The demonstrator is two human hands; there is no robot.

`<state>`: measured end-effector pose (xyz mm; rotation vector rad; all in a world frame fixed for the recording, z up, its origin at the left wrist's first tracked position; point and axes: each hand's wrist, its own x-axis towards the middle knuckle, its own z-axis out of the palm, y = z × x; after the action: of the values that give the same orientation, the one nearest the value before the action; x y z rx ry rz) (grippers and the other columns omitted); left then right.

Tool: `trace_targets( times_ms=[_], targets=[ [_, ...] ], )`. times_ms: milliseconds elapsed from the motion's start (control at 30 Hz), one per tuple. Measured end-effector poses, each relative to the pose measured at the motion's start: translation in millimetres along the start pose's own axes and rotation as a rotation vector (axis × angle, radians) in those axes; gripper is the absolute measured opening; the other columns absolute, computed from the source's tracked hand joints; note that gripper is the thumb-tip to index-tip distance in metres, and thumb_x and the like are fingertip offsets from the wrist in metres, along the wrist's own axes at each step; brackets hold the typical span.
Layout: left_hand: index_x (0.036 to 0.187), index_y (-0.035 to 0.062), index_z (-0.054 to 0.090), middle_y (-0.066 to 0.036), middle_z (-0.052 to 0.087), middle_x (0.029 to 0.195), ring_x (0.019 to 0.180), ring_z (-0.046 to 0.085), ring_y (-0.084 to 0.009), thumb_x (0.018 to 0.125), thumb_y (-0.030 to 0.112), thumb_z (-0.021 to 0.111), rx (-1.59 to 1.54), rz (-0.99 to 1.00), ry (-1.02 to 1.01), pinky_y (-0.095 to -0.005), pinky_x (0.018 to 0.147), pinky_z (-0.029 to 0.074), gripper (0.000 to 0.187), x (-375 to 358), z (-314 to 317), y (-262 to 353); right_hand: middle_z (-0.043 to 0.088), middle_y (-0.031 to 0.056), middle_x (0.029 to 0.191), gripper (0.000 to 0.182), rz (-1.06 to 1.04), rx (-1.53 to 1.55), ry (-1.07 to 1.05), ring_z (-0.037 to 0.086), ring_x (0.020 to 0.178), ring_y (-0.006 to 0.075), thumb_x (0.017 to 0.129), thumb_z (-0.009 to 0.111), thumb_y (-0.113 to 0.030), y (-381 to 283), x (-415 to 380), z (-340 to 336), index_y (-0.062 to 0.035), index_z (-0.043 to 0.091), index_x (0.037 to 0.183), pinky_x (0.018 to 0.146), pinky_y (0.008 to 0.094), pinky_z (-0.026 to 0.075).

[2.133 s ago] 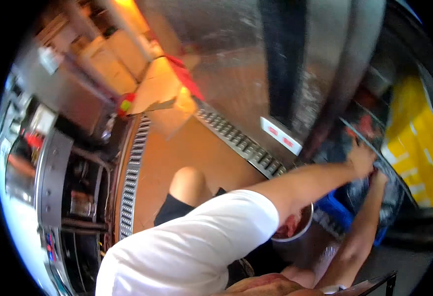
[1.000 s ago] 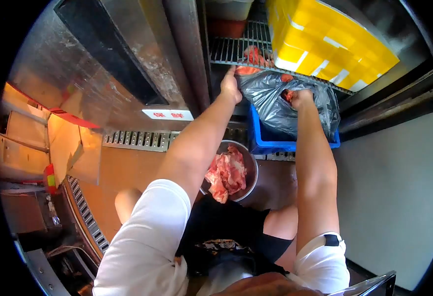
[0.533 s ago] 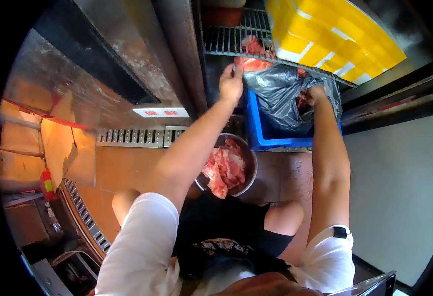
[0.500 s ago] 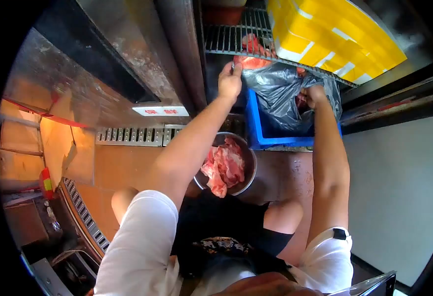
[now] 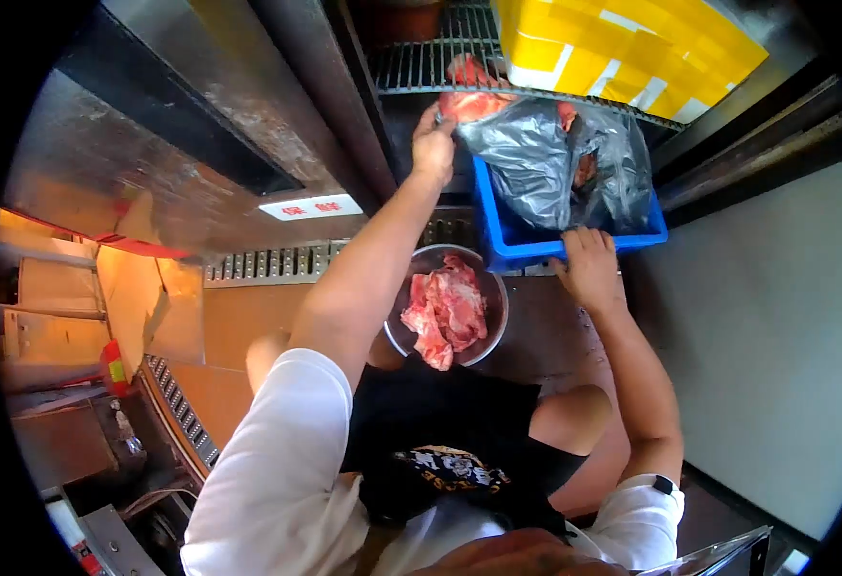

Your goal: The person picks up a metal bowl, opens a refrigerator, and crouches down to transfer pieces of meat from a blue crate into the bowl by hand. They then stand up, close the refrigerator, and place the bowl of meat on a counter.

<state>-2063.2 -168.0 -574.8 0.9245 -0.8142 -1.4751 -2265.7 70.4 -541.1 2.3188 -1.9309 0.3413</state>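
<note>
A blue crate (image 5: 529, 250) sits half inside the cabinet, holding a grey plastic bag (image 5: 527, 158) with dark meat showing in its opening. My right hand (image 5: 590, 264) grips the crate's front rim, fingers over the edge. At the crate's back left, my left hand (image 5: 433, 144) pinches the near end of a pink meat piece (image 5: 474, 104) just under the wire shelf. Below, a round metal bowl (image 5: 500, 331) stands on the floor between my knees with raw meat (image 5: 448, 309) in it.
Over the crate is a wire shelf (image 5: 421, 69) bearing a yellow taped box (image 5: 623, 48) and a reddish container (image 5: 404, 21). A metal cabinet side stands at the left, a pale door panel (image 5: 757, 336) at the right. A slotted drain cover (image 5: 267, 267) crosses the floor.
My right hand has come out of the plastic bag and down onto the crate's front rim. The bag's opening is uncovered. My left hand stays by the meat, and the view has shifted slightly.
</note>
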Motion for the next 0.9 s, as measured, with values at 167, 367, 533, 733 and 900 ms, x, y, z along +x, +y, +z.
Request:
trace_targets(
  times_ms=[167,367,533,733,900],
  targets=[
    [0.117,0.0093,0.058,0.0,0.062,0.102,0.086,0.053,-0.0104,0.095,0.015,0.06,0.073,0.112,-0.077,-0.0265,0.075,0.041,0.022,-59.0,-13.3,-2.7,0.058,0.0075,0.09,0.034,-0.038,0.001,0.006,0.056,0.089,0.028,0.065,0.078,-0.022,6.3,-36.3,-3.0,-0.0098,0.056,0.087,0.079,0.044,0.039],
    [0.125,0.0017,0.046,-0.004,0.056,0.111,0.1,0.055,-0.0145,0.095,0.016,0.061,0.194,0.195,-0.187,-0.0298,0.089,0.044,0.036,-110.8,-13.1,11.8,0.056,0.0054,0.087,0.035,-0.047,0.114,0.07,0.055,0.087,0.0261,0.06,0.078,-0.018,-13.7,-71.7,-24.2,-0.0108,0.059,0.089,0.081,0.0442,0.037],
    [0.147,-0.0032,0.023,-0.019,0.045,0.141,0.126,0.049,-0.0245,0.091,0.025,0.068,0.268,0.17,-0.175,-0.032,0.107,0.036,0.077,-56.5,3.1,21.3,0.056,0.0043,0.088,0.037,-0.013,0.131,0.095,0.055,0.088,0.0251,0.059,0.078,-0.017,-19.3,-86.7,-11.3,-0.0121,0.059,0.09,0.083,0.0449,0.036],
    [0.147,-0.0032,0.024,-0.027,0.043,0.139,0.129,0.045,-0.0369,0.086,0.025,0.069,0.682,0.489,-0.073,-0.039,0.108,0.035,0.081,-131.2,41.7,23.1,0.057,0.0025,0.091,0.037,-0.031,0.134,0.126,0.055,0.089,0.0228,0.059,0.077,-0.02,-17.8,-92.0,-2.3,-0.0131,0.059,0.092,0.085,0.0444,0.035],
    [0.141,-0.0045,0.032,-0.026,0.045,0.136,0.128,0.046,-0.0363,0.083,0.026,0.072,0.731,0.52,-0.089,-0.0399,0.108,0.035,0.077,-149.6,39.8,14.0,0.058,0.0017,0.094,0.036,-0.071,0.122,0.148,0.055,0.091,0.0216,0.061,0.076,-0.02,-10.8,-90.1,4.7,-0.0129,0.06,0.092,0.089,0.0456,0.034]
  ],
)
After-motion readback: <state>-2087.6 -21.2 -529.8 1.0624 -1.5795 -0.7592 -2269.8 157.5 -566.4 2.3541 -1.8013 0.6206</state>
